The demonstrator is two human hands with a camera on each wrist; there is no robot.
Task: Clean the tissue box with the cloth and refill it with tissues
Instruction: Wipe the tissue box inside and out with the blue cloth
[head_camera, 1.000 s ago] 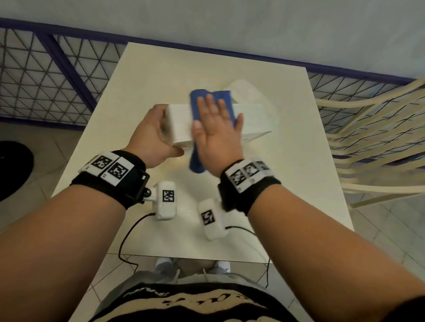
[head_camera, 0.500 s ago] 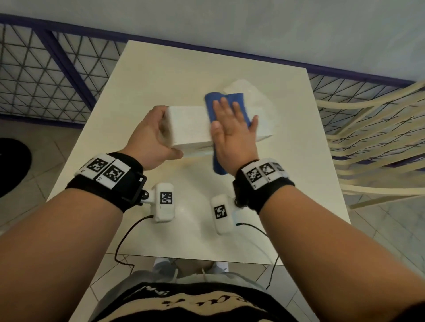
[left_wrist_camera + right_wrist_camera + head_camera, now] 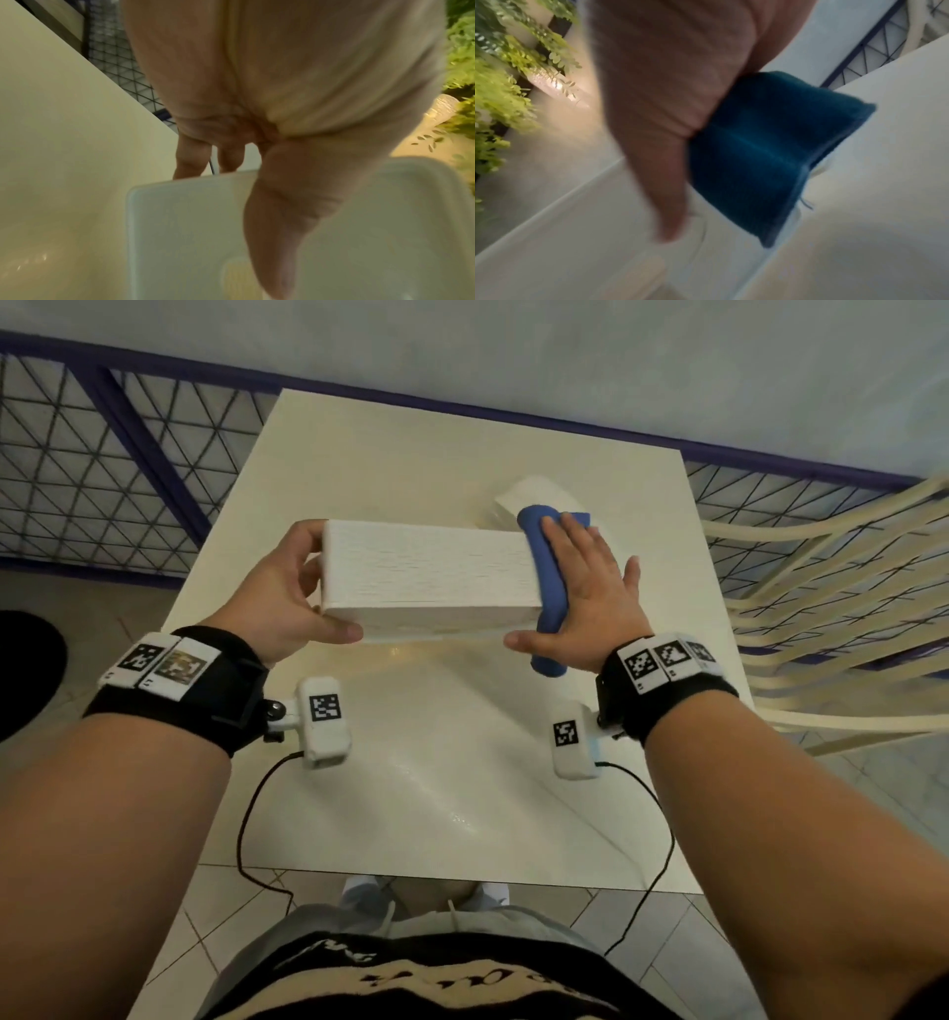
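Left hand [image 3: 280, 603] grips the white rectangular tissue box [image 3: 429, 575]; right hand [image 3: 590, 593], fingers flat, presses the folded blue cloth [image 3: 547, 588] against its end, probably touching.

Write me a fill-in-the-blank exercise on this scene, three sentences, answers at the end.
1. The right hand presses a cloth of the colour ____ against the tissue box.
2. The ____ hand grips the other end of the box.
3. The stack of white tissues lies on the table, on the ____ side of the box from the person.

Missing words: blue; left; far
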